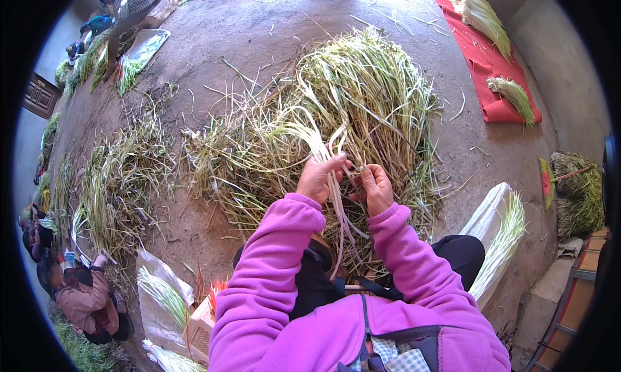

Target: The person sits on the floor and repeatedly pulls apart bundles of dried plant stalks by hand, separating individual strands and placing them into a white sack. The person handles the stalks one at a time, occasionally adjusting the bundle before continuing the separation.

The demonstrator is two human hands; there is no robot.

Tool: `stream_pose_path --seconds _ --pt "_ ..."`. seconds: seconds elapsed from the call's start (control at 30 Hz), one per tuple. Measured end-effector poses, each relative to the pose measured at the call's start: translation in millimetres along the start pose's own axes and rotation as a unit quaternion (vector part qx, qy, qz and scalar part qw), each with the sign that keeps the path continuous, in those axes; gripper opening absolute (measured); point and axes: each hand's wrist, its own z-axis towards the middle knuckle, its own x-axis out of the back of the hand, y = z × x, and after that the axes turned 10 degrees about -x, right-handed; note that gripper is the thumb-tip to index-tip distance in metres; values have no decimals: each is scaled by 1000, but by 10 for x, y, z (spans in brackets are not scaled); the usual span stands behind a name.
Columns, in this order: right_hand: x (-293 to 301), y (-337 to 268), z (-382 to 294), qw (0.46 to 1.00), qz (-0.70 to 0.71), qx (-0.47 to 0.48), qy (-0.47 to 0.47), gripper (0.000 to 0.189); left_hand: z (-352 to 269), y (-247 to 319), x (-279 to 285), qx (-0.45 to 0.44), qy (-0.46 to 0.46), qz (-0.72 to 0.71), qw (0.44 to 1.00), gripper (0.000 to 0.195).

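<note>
My left hand is closed around a small bunch of pale plant stalks, whose yellowish tips fan out above and whose white ends hang down over my lap. Just to its right, my right hand pinches a thin brownish strand between thumb and fingers, near the bunch; whether that strand is joined to a stalk is unclear. Both hands are over a large heap of long green and dry stalks on the floor. Pink fleece sleeves cover both forearms.
Pale stalk bundles lie at right and lower left, on white sheeting. A red cloth bears more bundles. A plastic basket stands by my left elbow. Loose stalks and a seated person are at left; others work farther back.
</note>
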Motion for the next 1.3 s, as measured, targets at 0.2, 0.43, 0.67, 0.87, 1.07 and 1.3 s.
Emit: stream_pose_path --seconds 0.2,0.43,0.67,0.87,1.07,1.3 --pt "116 -110 -79 981 169 34 -87 17 82 268 99 -11 54 -191 980 27" --pt "529 -272 -103 941 268 82 -190 15 112 389 136 -26 111 -196 974 21" --pt "1093 -467 -254 928 319 49 -187 22 150 503 301 -49 133 -233 962 19" --pt "1980 -559 -358 981 184 -41 -47 18 131 584 361 -75 163 -255 950 27" --pt "2753 -320 -326 744 -636 -134 155 23 91 585 250 -81 135 -194 968 34" --pt "672 -667 -116 877 -470 94 -40 21 64 284 250 -24 67 -83 994 42"
